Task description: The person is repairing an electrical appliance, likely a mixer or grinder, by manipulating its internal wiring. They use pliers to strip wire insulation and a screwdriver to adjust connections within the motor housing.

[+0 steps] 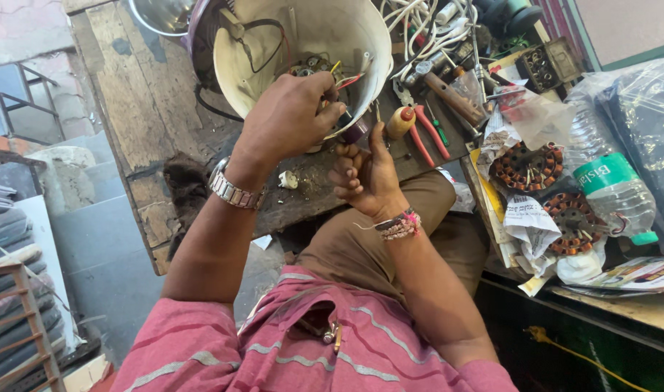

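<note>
Open white housing [303,43] lies tipped on the worn wooden bench [140,109], mouth toward the person. Inside: loose red, yellow and black wires [343,76] at the lower rim, not yet tied or tucked. Judging by that, the wiring is mid-job; the housing has no cover on it.

Left hand [288,116] reaches into the housing mouth, fingers curled down among the wires; probably pinching something there, but the knuckles hide it, so I cannot tell its grip. Watch [234,190] on that wrist.

Right hand [367,173] sits just below the rim, fingers folded, thumb up; it seems closed on a small dark part [355,131] at the rim edge, though the view is poor.

Room: tight to the right. Red pliers [426,134] and a screwdriver [401,122] lie just beside the right hand, a tangle of white cable [426,29] behind. Two wound stators [528,167] and a plastic bottle [611,181] crowd the side shelf. Bench left of the housing is barer; its left edge drops away to the floor.
</note>
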